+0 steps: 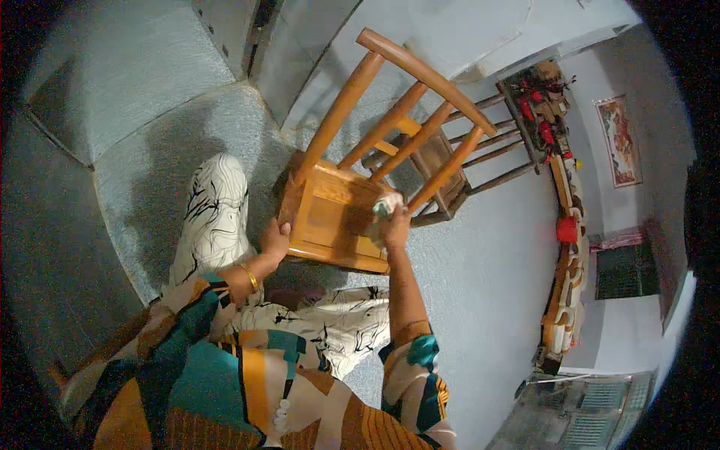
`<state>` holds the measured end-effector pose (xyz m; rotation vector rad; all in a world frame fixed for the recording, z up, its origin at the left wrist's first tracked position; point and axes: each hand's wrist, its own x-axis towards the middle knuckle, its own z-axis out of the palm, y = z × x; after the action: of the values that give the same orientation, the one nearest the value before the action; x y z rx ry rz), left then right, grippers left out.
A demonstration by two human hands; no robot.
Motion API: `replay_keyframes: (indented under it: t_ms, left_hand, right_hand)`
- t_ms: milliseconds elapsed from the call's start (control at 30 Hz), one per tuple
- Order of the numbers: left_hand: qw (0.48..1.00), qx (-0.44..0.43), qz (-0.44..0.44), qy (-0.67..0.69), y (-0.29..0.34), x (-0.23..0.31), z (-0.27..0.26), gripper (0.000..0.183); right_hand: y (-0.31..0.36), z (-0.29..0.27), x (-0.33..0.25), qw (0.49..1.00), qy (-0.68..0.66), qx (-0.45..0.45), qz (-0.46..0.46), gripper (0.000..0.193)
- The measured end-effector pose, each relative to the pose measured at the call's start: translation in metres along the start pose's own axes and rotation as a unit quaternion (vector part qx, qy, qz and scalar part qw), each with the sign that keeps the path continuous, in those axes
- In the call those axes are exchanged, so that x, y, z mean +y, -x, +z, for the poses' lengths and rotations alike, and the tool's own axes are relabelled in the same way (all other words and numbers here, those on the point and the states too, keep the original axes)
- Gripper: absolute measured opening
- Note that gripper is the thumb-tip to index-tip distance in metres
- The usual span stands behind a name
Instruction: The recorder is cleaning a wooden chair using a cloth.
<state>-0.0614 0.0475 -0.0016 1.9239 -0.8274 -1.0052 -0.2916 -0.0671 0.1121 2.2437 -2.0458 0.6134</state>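
wiping the wooden chair [341, 214] on the grey floor [480, 277]. pressing a pale cloth [386, 206] onto the seat with the right hand [395, 229], fingers closed on it. gripping the seat's near corner with the left hand [274, 238]. probably needing to rub toward the dry part next.

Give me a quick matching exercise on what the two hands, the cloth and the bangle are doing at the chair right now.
Things:
1. left hand
2. right hand
3. cloth
4. gold bangle

States:
A. crumpled on the chair seat near the back spindles
B. worn on the left wrist
C. grips the front left corner of the wooden chair seat
D. presses down on the cloth

Pairs: 1-C, 2-D, 3-A, 4-B
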Motion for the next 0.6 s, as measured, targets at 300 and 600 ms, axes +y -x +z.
replay_keyframes:
  t_ms: [300, 600]
  left_hand:
    - [0.986, -0.017, 0.11, 0.123, -0.017, -0.042, 0.016, 0.035]
    - [0.995, -0.033, 0.074, 0.049, 0.005, -0.009, -0.009, 0.047]
  right_hand:
    - [-0.084, 0.032, -0.003, 0.981, 0.156, -0.042, 0.107, 0.039]
    - [-0.106, 0.033, 0.002, 0.94, 0.107, -0.267, 0.181, 0.039]
